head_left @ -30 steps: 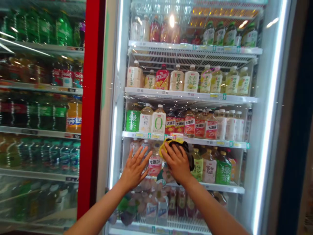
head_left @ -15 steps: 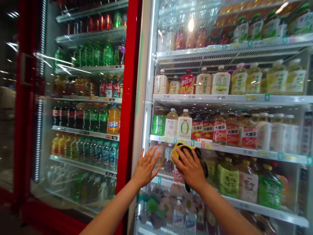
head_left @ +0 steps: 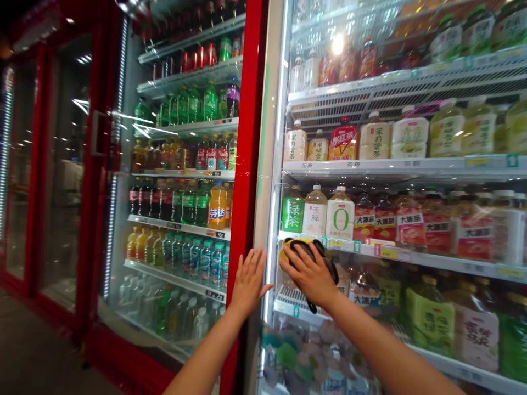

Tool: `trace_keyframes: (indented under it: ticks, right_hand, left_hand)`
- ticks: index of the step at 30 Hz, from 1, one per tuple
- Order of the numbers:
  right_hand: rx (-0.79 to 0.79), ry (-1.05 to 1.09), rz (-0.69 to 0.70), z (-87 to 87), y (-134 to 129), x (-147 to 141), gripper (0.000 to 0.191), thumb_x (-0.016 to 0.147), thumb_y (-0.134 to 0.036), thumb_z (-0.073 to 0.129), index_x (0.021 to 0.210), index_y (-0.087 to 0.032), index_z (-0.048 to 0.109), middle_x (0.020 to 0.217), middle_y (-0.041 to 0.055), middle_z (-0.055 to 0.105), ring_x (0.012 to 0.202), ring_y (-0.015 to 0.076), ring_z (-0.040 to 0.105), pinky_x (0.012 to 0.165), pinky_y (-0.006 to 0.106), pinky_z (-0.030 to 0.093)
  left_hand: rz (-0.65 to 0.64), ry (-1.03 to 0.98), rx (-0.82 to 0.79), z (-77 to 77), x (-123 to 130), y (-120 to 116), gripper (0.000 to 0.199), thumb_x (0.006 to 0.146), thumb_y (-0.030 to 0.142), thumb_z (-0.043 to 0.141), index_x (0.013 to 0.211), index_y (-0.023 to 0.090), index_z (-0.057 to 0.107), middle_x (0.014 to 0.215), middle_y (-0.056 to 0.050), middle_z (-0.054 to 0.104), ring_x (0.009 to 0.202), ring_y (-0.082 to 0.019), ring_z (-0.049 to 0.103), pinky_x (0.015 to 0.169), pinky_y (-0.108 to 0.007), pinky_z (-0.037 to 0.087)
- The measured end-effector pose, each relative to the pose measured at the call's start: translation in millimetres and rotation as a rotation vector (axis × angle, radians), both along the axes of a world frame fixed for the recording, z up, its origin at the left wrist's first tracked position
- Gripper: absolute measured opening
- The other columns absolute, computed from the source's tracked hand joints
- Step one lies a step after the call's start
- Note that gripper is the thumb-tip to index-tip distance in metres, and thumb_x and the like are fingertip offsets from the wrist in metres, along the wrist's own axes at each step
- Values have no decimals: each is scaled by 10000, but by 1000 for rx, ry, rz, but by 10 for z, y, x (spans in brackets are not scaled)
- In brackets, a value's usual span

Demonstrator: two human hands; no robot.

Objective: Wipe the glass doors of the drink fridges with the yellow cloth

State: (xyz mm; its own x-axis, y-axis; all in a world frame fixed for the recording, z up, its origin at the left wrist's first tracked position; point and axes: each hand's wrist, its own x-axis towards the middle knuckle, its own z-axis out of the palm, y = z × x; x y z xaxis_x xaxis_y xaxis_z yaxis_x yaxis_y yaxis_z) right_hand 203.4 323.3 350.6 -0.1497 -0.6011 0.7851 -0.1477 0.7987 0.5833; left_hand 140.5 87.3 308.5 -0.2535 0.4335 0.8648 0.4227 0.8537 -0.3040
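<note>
My right hand (head_left: 312, 274) presses a yellow and black cloth (head_left: 329, 262) against the glass door (head_left: 304, 345) of a drinks fridge, its fingers spread over the cloth. A dark strip of it hangs below the palm. To the left, my left hand (head_left: 248, 282) is open and holds nothing, with its fingers stretched upward. It lies at the pale door frame (head_left: 263, 219), beside the red fridge edge; whether the whole palm touches cannot be made out. Behind the glass near my right hand stand a white-labelled bottle with a green zero (head_left: 340, 214) and a green tea bottle (head_left: 292, 209).
Shelves of bottled tea (head_left: 430, 312) fill the fridge ahead. A red-framed fridge (head_left: 252, 137) with soda bottles and cans stands to the left, its door handle (head_left: 97, 133) sticking out. More red-framed glass doors (head_left: 37, 164) continue farther left.
The view has turned left, showing more red-framed doors. My right hand has slid the cloth left across the glass, closer to the door's edge. My left hand has shifted left onto the frame.
</note>
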Motion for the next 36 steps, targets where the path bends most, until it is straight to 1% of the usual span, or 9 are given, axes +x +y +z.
trace_keyframes:
  ticks: [4,10,16,21,24,28,31,34,36]
  right_hand:
    - [232,-74,72,237,166,28,335,937,-254,589,1268,-278,630,1482,37,559,1338,249,492,1210,512,224]
    - [-127,25,-13,551,-138,-191,337,944,-251,587,1278,-266,620,1511,70,525,1364,298,463,1210,578,150]
    - [331,-94,92,469,-231,-224,294,976,-244,534,1258,-254,614,1441,32,593,1333,249,498,1182,525,283]
    - [14,-84,30,989,-280,-317,341,973,-180,515,1300,-245,586,1498,78,534,1389,279,439,1203,600,185]
    - [-33,-110,16,804,-411,-366,375,965,-177,527,1333,-241,561,1527,87,500,1409,298,413,1202,628,158]
    - [277,-215,52,368,-449,-326,345,966,-203,537,1306,-234,585,1498,59,534,1374,276,458,1187,575,260]
    - [357,-249,62,544,-413,-335,322,978,-203,515,1287,-235,599,1490,46,542,1374,260,455,1181,554,285]
    - [128,-189,37,895,-450,-418,353,988,-175,475,1324,-227,569,1529,68,496,1411,277,408,1191,597,234]
    - [-6,-134,27,889,-532,-466,368,988,-174,466,1344,-222,548,1542,82,477,1426,293,388,1196,624,204]
  left_hand:
    - [12,-47,-24,-36,-20,-116,928,883,389,668,1606,188,124,1602,-144,369,1515,-300,272,1238,-527,246]
    - [9,-90,-66,43,-44,-232,885,879,347,660,1600,195,169,1613,-124,352,1509,-308,286,1244,-541,218]
    - [-12,-78,-80,128,36,-315,903,872,312,665,1602,187,148,1596,-139,380,1517,-286,269,1254,-522,195]
    - [1,-81,-74,203,55,-350,868,873,320,666,1591,177,201,1603,-144,365,1520,-291,262,1258,-525,177]
    - [2,-88,-58,202,65,-381,852,885,322,646,1593,170,198,1609,-149,352,1523,-298,250,1257,-535,170]
    - [-11,-111,-41,131,110,-422,838,902,324,613,1599,168,174,1604,-156,359,1522,-302,251,1257,-537,163]
    - [-20,-119,-44,108,149,-426,817,915,327,596,1597,162,178,1607,-157,354,1522,-299,251,1261,-532,151]
    - [-18,-113,-26,126,175,-419,787,933,327,564,1597,158,175,1613,-160,341,1528,-298,235,1260,-528,155]
    - [-15,-109,-14,119,181,-426,760,943,306,539,1595,158,177,1612,-160,342,1531,-297,224,1261,-529,156]
